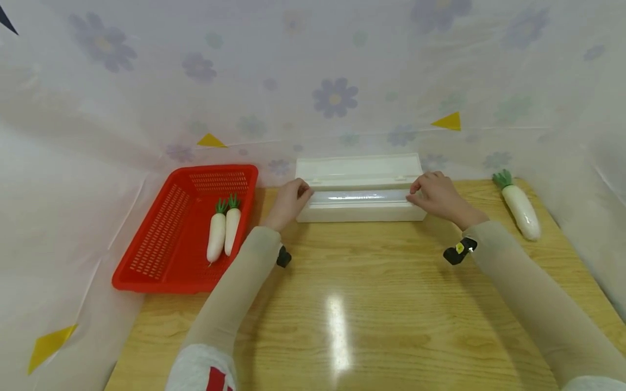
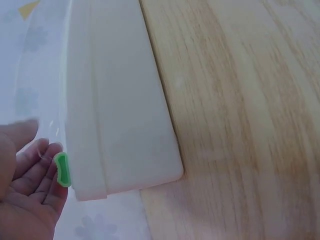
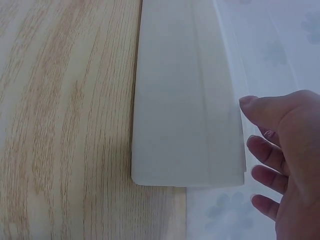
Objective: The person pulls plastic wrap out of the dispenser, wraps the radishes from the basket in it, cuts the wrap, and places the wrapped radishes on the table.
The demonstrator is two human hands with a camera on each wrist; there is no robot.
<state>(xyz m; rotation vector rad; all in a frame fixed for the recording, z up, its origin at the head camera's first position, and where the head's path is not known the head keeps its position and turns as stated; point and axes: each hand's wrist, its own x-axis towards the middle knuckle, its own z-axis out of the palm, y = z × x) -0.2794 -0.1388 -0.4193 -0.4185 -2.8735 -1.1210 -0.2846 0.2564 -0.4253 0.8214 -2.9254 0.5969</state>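
Note:
A long white cling film box stands at the table's back with its lid raised. Inside lies a shiny roll of clear film. My left hand is at the box's left end; in the left wrist view its thumb is lifted away from the fingers, beside a small green plastic piece at the box edge. My right hand is at the right end. In the right wrist view its thumb is right at the box edge, the other fingers bent below and apart from it.
A red plastic basket at the left holds two white radishes with green tops. Another white radish, shiny as if wrapped, lies on the table's right side. A flowered white sheet hangs behind the wooden table.

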